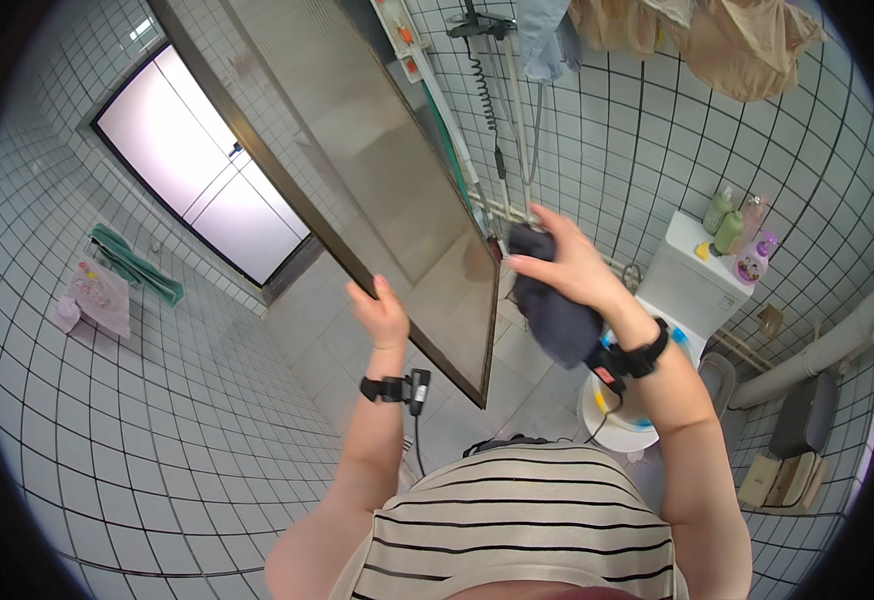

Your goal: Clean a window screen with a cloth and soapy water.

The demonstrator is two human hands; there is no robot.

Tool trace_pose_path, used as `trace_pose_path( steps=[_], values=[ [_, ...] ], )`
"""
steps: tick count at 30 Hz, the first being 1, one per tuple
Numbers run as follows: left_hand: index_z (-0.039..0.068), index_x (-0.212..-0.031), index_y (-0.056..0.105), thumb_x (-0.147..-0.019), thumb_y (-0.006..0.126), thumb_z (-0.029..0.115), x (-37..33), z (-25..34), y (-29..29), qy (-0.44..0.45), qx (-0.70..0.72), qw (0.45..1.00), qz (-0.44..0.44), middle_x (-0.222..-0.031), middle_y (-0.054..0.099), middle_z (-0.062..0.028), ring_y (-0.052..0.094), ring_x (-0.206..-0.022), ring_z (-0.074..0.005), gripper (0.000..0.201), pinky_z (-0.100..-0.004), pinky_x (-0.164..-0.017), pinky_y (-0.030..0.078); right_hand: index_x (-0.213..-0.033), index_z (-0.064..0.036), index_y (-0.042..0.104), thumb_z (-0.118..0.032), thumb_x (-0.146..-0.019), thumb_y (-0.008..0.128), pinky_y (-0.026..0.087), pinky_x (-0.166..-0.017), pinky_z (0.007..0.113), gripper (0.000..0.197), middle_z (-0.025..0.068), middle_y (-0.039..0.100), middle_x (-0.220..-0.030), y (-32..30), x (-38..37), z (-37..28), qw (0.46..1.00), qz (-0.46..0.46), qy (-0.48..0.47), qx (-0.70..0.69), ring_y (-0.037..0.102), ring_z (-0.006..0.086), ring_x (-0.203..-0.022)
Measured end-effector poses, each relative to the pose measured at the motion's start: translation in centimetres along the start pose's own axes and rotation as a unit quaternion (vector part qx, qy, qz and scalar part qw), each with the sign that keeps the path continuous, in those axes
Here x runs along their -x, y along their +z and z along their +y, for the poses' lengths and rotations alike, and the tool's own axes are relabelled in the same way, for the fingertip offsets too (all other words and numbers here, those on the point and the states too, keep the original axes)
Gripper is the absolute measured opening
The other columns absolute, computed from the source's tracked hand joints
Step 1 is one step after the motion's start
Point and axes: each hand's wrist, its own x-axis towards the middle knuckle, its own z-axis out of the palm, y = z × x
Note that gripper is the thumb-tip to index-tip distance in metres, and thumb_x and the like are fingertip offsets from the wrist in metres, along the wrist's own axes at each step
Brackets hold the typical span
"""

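Right hand point(579, 268) has the dark cloth point(562, 322) clamped between thumb and fingers, rest of it hanging loose, probably to leave a broad face free. Cloth is in the air, between the glass panel point(437, 235) and the toilet tank point(685, 282). Left hand point(383, 320) is at the panel's near long edge, fingers slightly apart, likely steadying it; can't tell if they grip. Bottles point(729, 232) crowd the tank's wall-side edge, probably for easy reach. Counts: one cloth, four bottles, one small yellow item point(702, 251) beside them, two black wristbands point(647, 354).
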Motion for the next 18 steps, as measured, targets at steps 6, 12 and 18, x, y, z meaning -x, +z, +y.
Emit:
trace_pose_path(
  steps=[6,12,18],
  values=[
    [-0.002,-0.093,0.043,-0.085,0.048,0.011,3.7,1.3,3.2,0.123,-0.04,0.991,0.018,-0.075,0.056,-0.0182,0.055,-0.063,-0.037,0.017,-0.0403,-0.054,0.042,-0.099,0.0055,0.051,-0.052,-0.064,0.067,0.049,-0.071,0.037,0.069,0.0219,0.051,-0.096,4.3,-6.6,-12.7,0.978,0.023,-0.152,0.137,0.058,0.0346,-0.081],
    [-0.003,-0.101,0.047,-0.082,0.052,0.013,3.8,1.4,5.3,0.166,-0.026,0.986,0.006,-0.084,0.057,-0.0234,0.056,-0.077,-0.0417,0.026,-0.0392,-0.065,0.045,-0.084,0.0017,0.056,-0.045,-0.067,0.066,0.05,-0.062,0.038,0.051,0.0173,0.057,-0.077,5.0,-9.5,-14.9,0.949,0.038,-0.161,0.269,0.06,0.0318,-0.071],
    [0.001,-0.098,0.05,-0.082,0.052,0.008,5.6,2.4,8.7,0.079,-0.029,0.996,0.017,-0.075,0.055,-0.0187,0.054,-0.065,-0.0362,0.018,-0.0359,-0.057,0.044,-0.081,0.0,0.059,-0.036,-0.067,0.063,0.05,-0.065,0.039,0.039,0.0166,0.062,-0.075,5.1,-12.5,-13.8,0.949,0.012,-0.078,0.305,0.061,0.031,-0.072]
  ],
)
